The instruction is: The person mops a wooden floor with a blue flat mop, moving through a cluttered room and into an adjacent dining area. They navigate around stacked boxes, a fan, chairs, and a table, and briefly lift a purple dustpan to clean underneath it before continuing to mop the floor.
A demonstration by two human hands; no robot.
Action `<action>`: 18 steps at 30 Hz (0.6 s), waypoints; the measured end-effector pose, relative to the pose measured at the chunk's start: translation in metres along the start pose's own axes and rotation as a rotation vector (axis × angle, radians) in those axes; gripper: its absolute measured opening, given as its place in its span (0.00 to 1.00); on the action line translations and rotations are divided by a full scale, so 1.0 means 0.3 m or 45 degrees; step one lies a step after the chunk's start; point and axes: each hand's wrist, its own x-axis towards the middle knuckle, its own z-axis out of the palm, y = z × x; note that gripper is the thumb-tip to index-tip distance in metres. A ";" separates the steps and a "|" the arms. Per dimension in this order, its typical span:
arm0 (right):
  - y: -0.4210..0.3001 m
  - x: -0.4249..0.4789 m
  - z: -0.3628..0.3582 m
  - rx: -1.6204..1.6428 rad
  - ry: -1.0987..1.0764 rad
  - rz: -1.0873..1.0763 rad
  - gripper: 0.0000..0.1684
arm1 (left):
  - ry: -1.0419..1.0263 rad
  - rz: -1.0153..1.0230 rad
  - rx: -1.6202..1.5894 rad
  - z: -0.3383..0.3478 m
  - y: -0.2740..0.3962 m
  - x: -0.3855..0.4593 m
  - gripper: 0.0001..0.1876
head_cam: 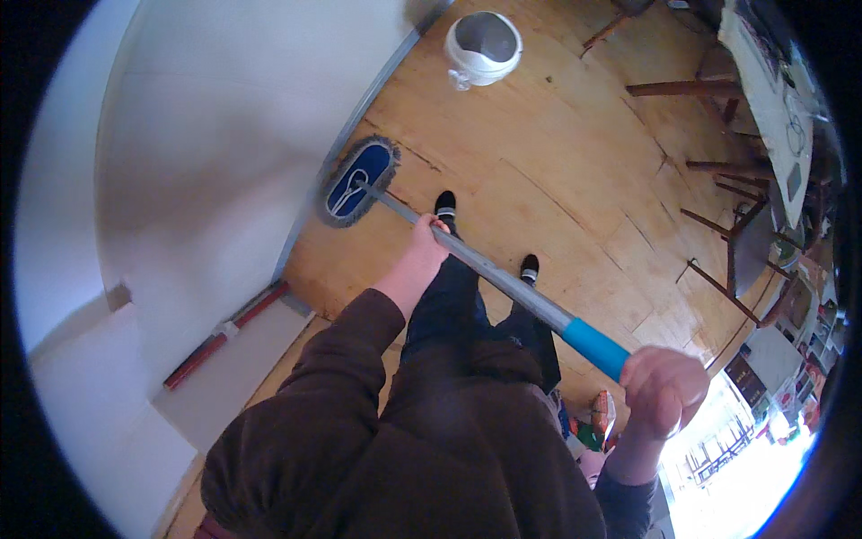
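Observation:
A dust mop with a blue, grey-fringed head [362,178] lies flat on the wooden floor beside the wall's baseboard. Its grey metal pole [505,281] slants up across my body to a teal grip. My left hand [431,240] is closed around the lower part of the pole. Up at the pole's top end, my right hand [663,389] grips the teal sleeve [596,349].
A white waste bin [483,48] with a bag stands near the wall. Chairs [747,249] and a table [774,121] are at the right. A red bar-shaped object [225,337] rests by the wall at the left. Colourful packages [601,414] lie by my right arm.

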 end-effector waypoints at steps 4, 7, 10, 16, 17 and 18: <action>-0.084 -0.288 -0.332 -0.148 0.170 -0.067 0.26 | 0.003 0.008 0.273 0.120 -0.443 -0.169 0.07; -0.199 -0.477 -0.554 -0.209 0.250 -0.071 0.19 | 0.014 -0.055 0.430 0.129 -0.764 -0.244 0.07; -0.321 -0.720 -0.772 -0.484 0.366 -0.079 0.16 | -0.180 -0.220 0.659 0.080 -1.052 -0.248 0.07; -0.468 -0.752 -0.923 -0.701 0.238 -0.281 0.17 | -0.431 -0.382 0.798 0.092 -1.275 -0.444 0.08; -0.462 -0.695 -0.871 -0.634 0.134 -0.336 0.17 | -0.479 -0.285 0.795 0.073 -1.250 -0.470 0.09; -0.464 -0.635 -0.810 -0.566 0.019 -0.389 0.18 | -0.521 -0.180 0.770 0.046 -1.199 -0.513 0.09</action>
